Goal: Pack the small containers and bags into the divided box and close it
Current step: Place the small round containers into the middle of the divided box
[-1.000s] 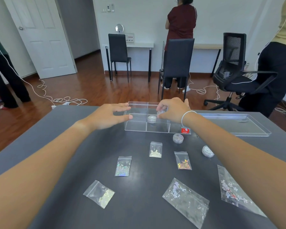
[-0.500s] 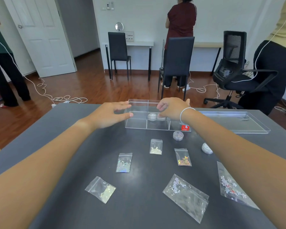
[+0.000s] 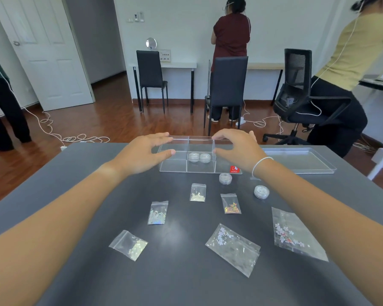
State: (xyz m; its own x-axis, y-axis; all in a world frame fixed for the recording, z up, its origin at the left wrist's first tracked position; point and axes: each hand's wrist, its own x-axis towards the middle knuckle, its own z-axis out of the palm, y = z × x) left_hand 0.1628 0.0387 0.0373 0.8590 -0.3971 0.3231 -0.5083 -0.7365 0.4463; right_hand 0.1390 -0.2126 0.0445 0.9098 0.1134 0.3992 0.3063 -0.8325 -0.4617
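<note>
Clear round container (image 3: 225, 178) sits at six o'clock from my empty, open right hand (image 3: 237, 149); left hand (image 3: 145, 153), also open, is farther.

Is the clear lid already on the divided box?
No: the clear plastic lid lies flat on the grey table, right of the open clear divided box.
</note>
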